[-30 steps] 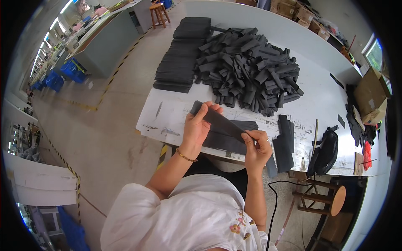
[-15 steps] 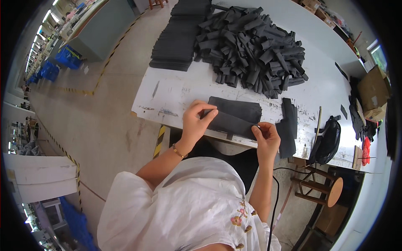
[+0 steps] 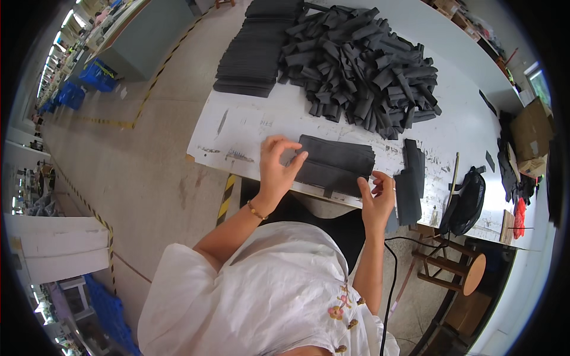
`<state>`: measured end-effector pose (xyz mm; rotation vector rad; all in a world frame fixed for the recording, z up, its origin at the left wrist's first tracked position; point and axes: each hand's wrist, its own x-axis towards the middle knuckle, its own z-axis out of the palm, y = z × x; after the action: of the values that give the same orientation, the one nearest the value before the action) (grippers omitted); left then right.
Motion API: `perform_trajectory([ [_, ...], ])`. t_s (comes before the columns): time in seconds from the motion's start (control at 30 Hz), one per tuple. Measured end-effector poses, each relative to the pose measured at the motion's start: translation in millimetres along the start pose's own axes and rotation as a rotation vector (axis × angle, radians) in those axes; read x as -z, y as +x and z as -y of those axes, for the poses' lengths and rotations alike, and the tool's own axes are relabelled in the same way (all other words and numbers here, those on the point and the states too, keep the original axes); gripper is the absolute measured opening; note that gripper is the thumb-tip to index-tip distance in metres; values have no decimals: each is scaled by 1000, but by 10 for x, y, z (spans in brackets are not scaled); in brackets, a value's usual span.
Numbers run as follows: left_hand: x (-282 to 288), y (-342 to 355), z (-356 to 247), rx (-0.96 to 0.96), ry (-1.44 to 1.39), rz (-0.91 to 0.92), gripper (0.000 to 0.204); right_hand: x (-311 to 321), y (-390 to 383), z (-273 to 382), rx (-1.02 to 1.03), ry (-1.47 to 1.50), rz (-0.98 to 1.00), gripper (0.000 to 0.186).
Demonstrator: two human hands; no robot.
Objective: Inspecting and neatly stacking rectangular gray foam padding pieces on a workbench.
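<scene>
A small stack of dark grey fabric strips (image 3: 338, 155) lies at the table's near edge, with one strip (image 3: 332, 177) along its front side. My left hand (image 3: 279, 163) is at the stack's left end, thumb and fingers apart, holding nothing. At the right end, my right hand (image 3: 377, 193) has its fingers spread near the front strip's corner and grips nothing. Beyond them spreads a big loose heap of dark fabric pieces (image 3: 362, 65). Left of the heap stands a long, neat row of stacked dark pieces (image 3: 252, 56). More flat strips (image 3: 408, 184) lie right of my right hand.
The white table (image 3: 237, 127) has marks on its surface. On its right side are a black bag (image 3: 466, 202) and a thin stick (image 3: 453, 172). A wooden stool (image 3: 454, 264) and a black cable (image 3: 395, 279) are below. Cardboard boxes (image 3: 531, 130) stand far right.
Both hands have let go of the front strip, which now lies flat along the stack. Their fingers have opened; before, they pinched its two ends.
</scene>
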<state>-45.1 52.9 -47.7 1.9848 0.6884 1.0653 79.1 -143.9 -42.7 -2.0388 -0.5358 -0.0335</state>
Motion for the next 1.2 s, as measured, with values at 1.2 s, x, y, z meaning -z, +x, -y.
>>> perform_trajectory([
  [1.2,-995,1656,671,1075,-1340,398,16,294,305,-18,139,55,-218,20],
])
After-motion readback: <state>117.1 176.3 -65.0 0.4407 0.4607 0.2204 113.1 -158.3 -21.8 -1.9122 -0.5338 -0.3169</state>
